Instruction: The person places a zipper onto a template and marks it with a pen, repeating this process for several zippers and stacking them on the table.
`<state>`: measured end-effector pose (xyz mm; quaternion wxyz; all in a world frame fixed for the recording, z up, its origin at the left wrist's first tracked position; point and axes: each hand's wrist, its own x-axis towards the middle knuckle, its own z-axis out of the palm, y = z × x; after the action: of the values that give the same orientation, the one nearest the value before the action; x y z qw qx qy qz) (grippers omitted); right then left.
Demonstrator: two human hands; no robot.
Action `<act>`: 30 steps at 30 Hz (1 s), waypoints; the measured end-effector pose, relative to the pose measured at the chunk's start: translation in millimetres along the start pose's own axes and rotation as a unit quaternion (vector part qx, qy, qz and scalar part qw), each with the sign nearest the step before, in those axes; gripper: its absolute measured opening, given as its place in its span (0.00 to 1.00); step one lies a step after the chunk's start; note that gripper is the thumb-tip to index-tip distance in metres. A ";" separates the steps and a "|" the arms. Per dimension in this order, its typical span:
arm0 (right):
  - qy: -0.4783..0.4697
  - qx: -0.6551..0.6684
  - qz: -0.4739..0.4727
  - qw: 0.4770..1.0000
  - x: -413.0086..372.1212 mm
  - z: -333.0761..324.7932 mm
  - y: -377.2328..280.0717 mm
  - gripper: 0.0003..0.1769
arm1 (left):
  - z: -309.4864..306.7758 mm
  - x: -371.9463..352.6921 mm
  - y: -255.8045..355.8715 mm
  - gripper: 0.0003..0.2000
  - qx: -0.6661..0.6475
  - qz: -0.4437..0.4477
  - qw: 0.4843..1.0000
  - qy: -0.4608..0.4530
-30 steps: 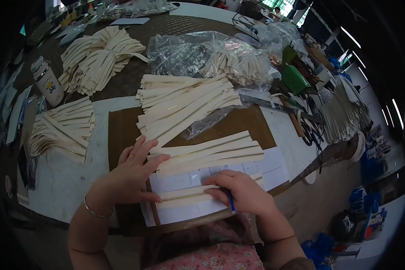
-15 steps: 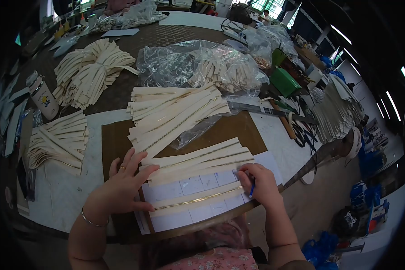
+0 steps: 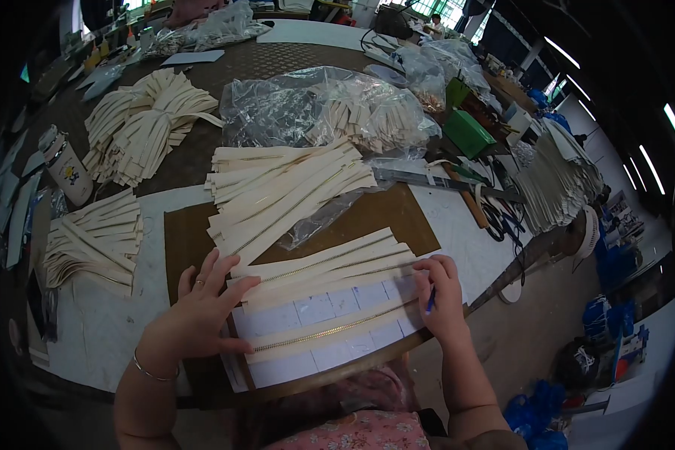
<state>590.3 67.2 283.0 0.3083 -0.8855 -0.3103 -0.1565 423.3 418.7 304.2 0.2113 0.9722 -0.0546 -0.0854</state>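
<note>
A cream zipper strip with gold teeth lies across a white sheet ruled with dark lines. My left hand is spread open, its thumb on the strip's left end and its fingers on a small fan of similar zippers just beyond. In my right hand a blue pen is gripped, its tip pointing down. That hand is at the strip's right end, with its fingertips close to the fan's right ends; whether they touch is hard to make out.
A larger zipper pile lies past the brown board, before a clear plastic bag. More zipper bundles are on the left, beside a white bottle. Scissors and a green box sit to the right.
My right hand has shifted slightly right and up, still with the pen, and more of its fingers are bent inward. My left hand stays in place on the zippers.
</note>
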 end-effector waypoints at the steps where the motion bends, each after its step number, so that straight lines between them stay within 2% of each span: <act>1: 0.045 0.062 0.002 0.997 -1.4 -0.5 -2.6 0.09 | -0.1 -0.2 0.5 0.46 0.001 0.000 1.000 -0.001; 2: 0.044 0.061 0.005 0.997 -3.0 -2.7 -7.9 0.09 | -0.2 -0.3 0.9 0.46 0.000 0.001 1.000 -0.003; 4: -0.020 0.210 0.027 0.977 -6.1 -6.3 -20.5 0.15 | -1.4 0.7 1.5 0.47 0.002 -0.005 1.000 -0.006; 5: -0.017 0.208 0.030 0.978 -6.0 -3.2 -23.2 0.15 | -1.6 1.0 1.8 0.47 0.003 -0.001 1.000 -0.007; 7: -0.088 0.380 0.006 0.921 -3.1 4.1 -27.2 0.20 | -1.0 0.4 1.9 0.47 0.000 -0.003 1.000 0.001; 8: -0.086 0.379 0.008 0.921 -2.4 6.3 -26.9 0.20 | -0.8 0.5 1.8 0.47 0.001 -0.001 1.000 -0.001; 10: -0.163 0.450 0.123 0.869 -1.2 11.5 -23.6 0.24 | -0.5 0.1 1.2 0.48 0.002 -0.001 1.000 0.004; 14: -0.155 0.438 0.157 0.872 -3.3 22.1 -6.4 0.25 | -3.3 0.5 4.3 0.48 0.002 -0.007 1.000 -0.003; 30: -0.119 0.389 0.123 0.905 -3.5 15.1 -18.8 0.25 | -6.2 1.6 6.7 0.49 -0.006 -0.022 1.000 -0.014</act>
<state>576.8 86.9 278.3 0.6062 -0.7383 -0.2691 0.1222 425.6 414.9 312.4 0.2143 0.9706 -0.0353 -0.1037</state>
